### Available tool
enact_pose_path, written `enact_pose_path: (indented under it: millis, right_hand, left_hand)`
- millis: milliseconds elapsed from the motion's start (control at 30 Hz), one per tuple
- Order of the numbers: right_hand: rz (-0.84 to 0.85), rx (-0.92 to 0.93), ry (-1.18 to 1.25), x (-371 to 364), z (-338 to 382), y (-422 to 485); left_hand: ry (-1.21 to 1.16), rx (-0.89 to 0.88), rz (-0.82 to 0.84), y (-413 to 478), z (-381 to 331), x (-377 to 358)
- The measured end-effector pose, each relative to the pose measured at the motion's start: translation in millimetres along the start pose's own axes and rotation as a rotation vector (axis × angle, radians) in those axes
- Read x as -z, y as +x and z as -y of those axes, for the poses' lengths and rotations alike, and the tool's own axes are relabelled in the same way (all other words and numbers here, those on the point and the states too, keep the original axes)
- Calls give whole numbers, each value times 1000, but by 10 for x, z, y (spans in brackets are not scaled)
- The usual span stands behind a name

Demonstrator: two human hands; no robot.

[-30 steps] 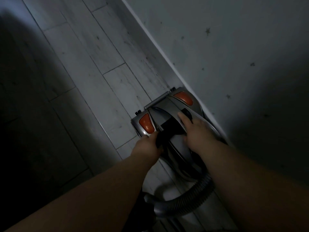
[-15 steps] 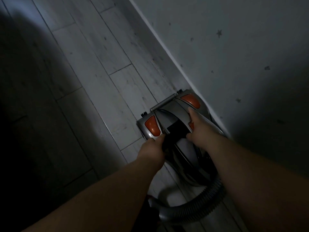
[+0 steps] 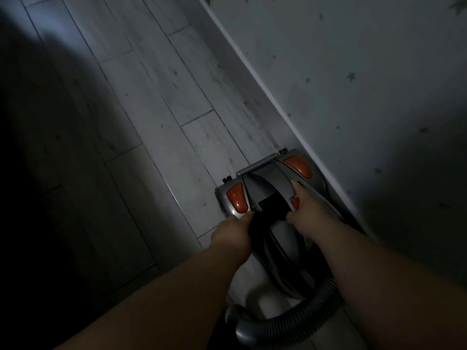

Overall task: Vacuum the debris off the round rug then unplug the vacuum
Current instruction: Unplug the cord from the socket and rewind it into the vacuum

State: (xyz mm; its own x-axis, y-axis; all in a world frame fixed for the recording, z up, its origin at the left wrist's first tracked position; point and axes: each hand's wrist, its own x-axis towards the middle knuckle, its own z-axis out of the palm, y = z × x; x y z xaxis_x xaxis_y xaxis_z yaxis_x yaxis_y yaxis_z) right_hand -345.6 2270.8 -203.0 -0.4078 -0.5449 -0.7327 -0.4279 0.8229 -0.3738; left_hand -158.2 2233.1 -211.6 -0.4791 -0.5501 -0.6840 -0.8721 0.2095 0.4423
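The vacuum (image 3: 267, 184) sits on the floor (image 3: 151, 109), close against the wall (image 3: 353, 97), its hose (image 3: 290, 322) looping off the near end; neither rug nor plug is in view; the left hand (image 3: 232, 233) curls round the black handle (image 3: 273, 207); the right hand (image 3: 309, 214) lies on the shell, forefinger straight beside a small orange button (image 3: 295, 202), holding nothing. The step looks like working a switch; best to steady the body by the handle, press squarely with the fingertip, and keep the hose slack.
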Motion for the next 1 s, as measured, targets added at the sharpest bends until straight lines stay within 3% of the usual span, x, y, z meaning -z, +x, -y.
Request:
enact_pose_path:
  millis: [367, 833, 1000]
  right_hand:
    - [11, 76, 22, 261, 1262, -315]
    - [-10, 289, 52, 1487, 3773, -1410]
    - [-11, 360, 103, 1926, 4604, -1395]
  left_hand:
    - [77, 35, -120, -375, 220, 1199]
    - [165, -53, -279, -1601, -104, 4173]
    - [276, 58, -388, -1657, -250, 5065]
